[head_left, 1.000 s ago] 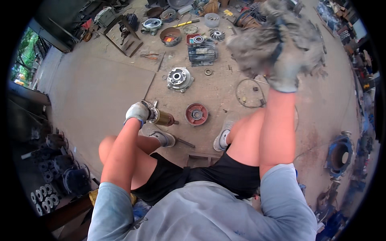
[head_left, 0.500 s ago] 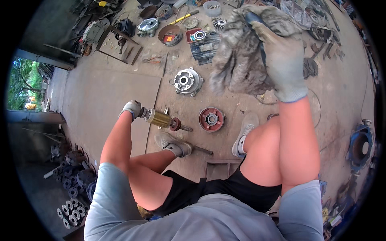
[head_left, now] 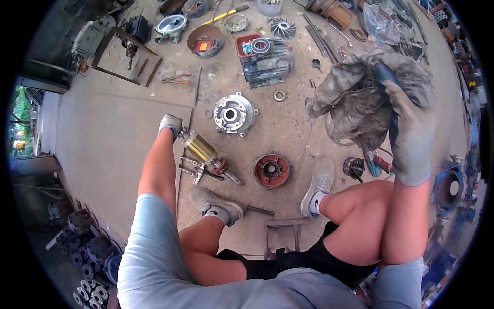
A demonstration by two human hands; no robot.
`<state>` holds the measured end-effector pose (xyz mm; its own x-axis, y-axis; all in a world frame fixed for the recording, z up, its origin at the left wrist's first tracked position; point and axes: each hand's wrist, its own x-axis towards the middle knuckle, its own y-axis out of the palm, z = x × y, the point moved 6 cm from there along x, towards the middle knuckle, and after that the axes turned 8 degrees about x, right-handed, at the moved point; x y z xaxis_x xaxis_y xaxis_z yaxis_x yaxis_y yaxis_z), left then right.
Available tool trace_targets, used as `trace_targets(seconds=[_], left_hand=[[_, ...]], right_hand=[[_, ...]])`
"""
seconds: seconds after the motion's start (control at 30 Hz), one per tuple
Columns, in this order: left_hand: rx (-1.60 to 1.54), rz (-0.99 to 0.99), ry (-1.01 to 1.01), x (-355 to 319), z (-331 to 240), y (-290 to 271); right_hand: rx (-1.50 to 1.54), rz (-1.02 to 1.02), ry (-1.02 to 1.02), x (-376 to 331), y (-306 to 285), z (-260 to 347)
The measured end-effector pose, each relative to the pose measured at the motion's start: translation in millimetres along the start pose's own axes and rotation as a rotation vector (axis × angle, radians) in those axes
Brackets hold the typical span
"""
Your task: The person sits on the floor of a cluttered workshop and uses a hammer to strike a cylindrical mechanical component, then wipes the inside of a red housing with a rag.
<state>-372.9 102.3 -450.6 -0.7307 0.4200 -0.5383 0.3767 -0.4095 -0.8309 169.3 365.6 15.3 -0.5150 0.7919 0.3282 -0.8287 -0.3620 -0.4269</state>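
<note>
My left hand (head_left: 170, 124), in a pale glove, is closed around the upper shaft end of a motor rotor (head_left: 200, 148). The rotor has a yellowish core and a reddish ring near its lower end, and hangs slanted down to the right. A silver puller-like tool (head_left: 197, 173) lies on the floor beside it. Off to the right, my gloved right hand (head_left: 413, 135) grips a crumpled, grimy grey rag (head_left: 355, 98), lifted above the floor and apart from the rotor. The rag hides part of the fingers.
On the floor ahead are a silver end cover (head_left: 223, 123), a red-brown end cover (head_left: 271, 170) and a finned motor housing (head_left: 280, 64). Pliers (head_left: 177, 80) and a fan wheel (head_left: 283, 29) lie farther off. A short bar (head_left: 260, 210) is between my shoes, before a low metal frame (head_left: 282, 224).
My right hand has swung the rag to the right and nearer. The rotor in my left hand now slants more steeply downward. The whole view has shifted somewhat.
</note>
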Motion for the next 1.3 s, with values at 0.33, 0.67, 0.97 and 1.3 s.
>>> trace_targets(seconds=[0.33,0.67,0.97,1.3], left_hand=[[-0.277,0.018,-0.198,42.3,5.2,46.2],[-0.329,-0.002,-0.208,64.6,0.0,65.2],[-0.318,-0.020,-0.208,69.4,5.4,84.0],[0.054,-0.427,0.342,-115.6,-123.1,-47.9]], right_hand=[[-0.013,0.052,0.144,8.2,45.3,-13.4],[0.091,0.022,0.148,10.4,56.4,-13.1],[-0.099,0.085,0.138,6.3,52.1,-9.0],[-0.102,0.082,-0.069,0.5,35.6,0.7]])
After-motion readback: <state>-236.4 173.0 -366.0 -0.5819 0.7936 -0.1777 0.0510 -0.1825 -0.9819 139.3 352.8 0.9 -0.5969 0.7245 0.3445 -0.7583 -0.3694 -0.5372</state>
